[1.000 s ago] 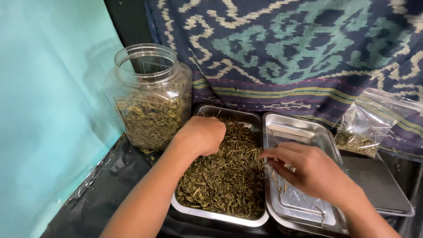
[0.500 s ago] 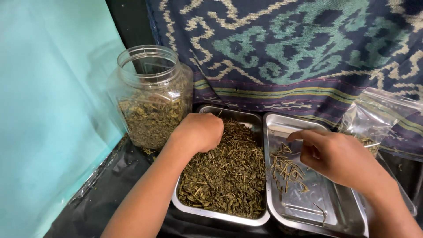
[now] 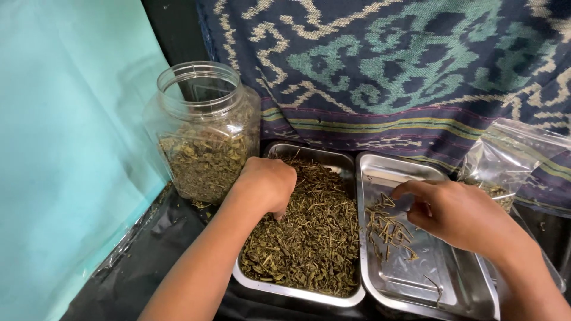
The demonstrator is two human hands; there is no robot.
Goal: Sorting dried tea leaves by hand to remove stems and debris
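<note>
My left hand point(image 3: 266, 183) rests fingers-down in a steel tray point(image 3: 297, 290) filled with dried green leaves and stems point(image 3: 309, 238). Its fingers are curled into the pile, and what they hold is hidden. My right hand point(image 3: 461, 214) hovers over the second steel tray point(image 3: 416, 172) to the right, fingertips pinched together just above a small heap of loose stems point(image 3: 386, 229). I cannot see whether anything is pinched between them.
A clear plastic jar point(image 3: 205, 128), lid off and half full of dried leaves, stands at the back left. A clear plastic bag point(image 3: 505, 157) with some leaves leans at the right. Patterned blue cloth point(image 3: 386, 65) hangs behind; a teal sheet point(image 3: 65, 137) covers the left.
My right hand swung from the near part of the right tray toward its back, uncovering a heap of stems. My left hand slid slightly left in the leaves.
</note>
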